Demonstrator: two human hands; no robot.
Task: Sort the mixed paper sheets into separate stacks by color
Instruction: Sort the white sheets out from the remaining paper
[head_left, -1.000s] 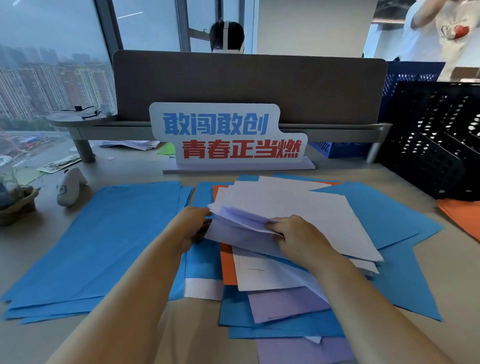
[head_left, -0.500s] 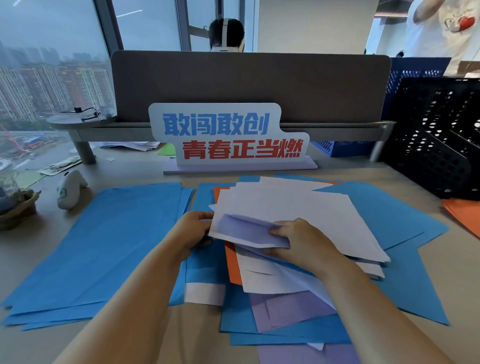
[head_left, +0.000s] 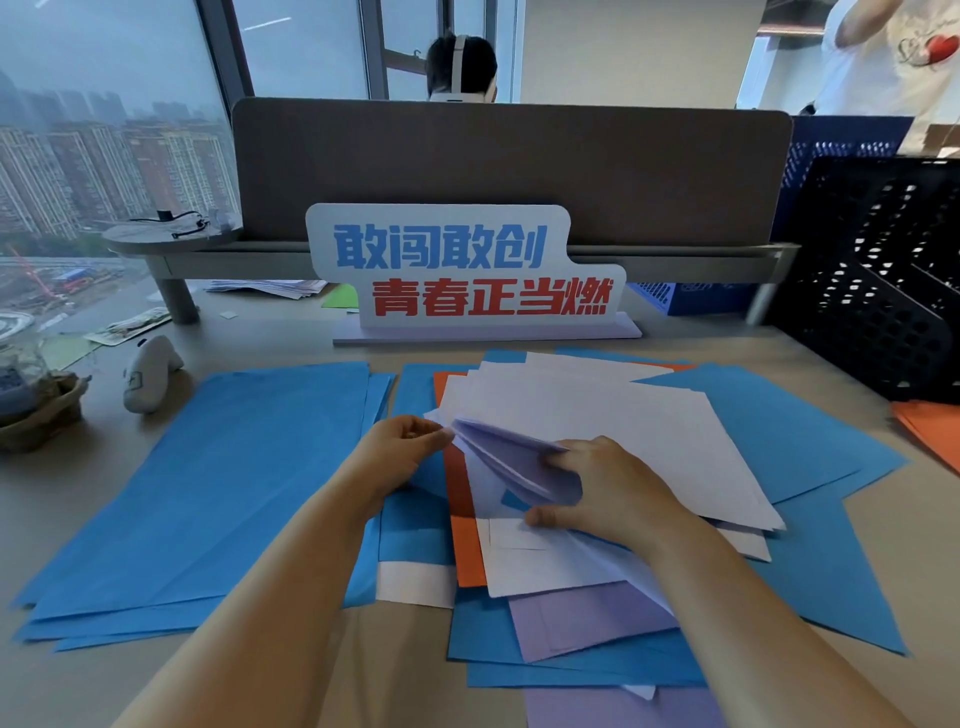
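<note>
Sheets (head_left: 623, 431) are lying in a mixed pile mid-desk: white on top, with blue, orange and lilac fanning out underneath. Left hand (head_left: 405, 447) is pinching the corner of a few lilac sheets (head_left: 509, 457), fingers (head_left: 439, 434) narrow on the edge. Right hand (head_left: 608, 488) is gripping the same lifted layers, fingers over them and thumb at the lower edge.

Risks:
- White sheets are riding on the lifted lilac ones, so a pull is likely dragging them along and a white one could be ending up in the wrong stack.
- The grip is taking several layers at once, so a stray color could be hiding inside; can't tell from here.
- The pile is overlapping the blue stack (head_left: 234, 483) at its left edge, so a sideways pull could be skewing it.

Surface: beige desk (head_left: 62, 499), smooth, so paper is likely sliding easily on it. Orange stack (head_left: 930, 431) is sitting at the far right, well apart. Behind: sign (head_left: 467, 275), grey divider (head_left: 509, 171), black crates (head_left: 883, 270), and a window (head_left: 104, 130) on the left. Office setting.
</note>
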